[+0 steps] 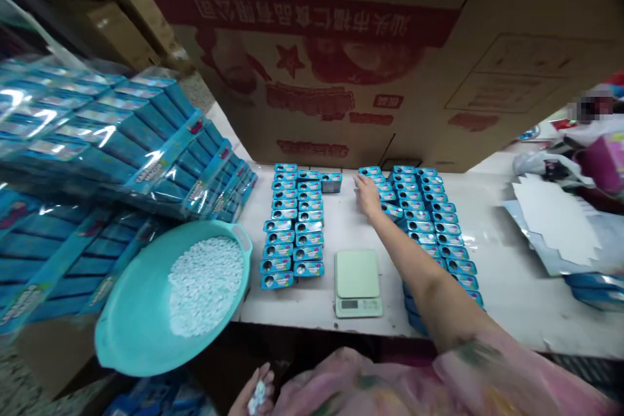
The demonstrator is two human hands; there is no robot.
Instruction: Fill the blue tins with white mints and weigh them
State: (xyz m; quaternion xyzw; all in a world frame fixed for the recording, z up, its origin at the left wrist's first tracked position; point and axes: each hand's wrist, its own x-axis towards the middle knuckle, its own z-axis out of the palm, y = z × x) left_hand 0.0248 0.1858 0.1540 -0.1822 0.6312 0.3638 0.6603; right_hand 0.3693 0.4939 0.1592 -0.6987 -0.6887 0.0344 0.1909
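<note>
The left hand [249, 390], half-curled, cradles pellets [257, 396] below the counter [502, 312]; tipping it could spill them. The right hand [366, 194], fingers bent, is at the far boxes [370, 171]; whether it grips one, I cannot tell. Its forearm [424, 279] crosses the right rows, so a low sweep might topple boxes. That arm hides several; the scale's [357, 273] display is unreadable, the left wrist cut off.
</note>
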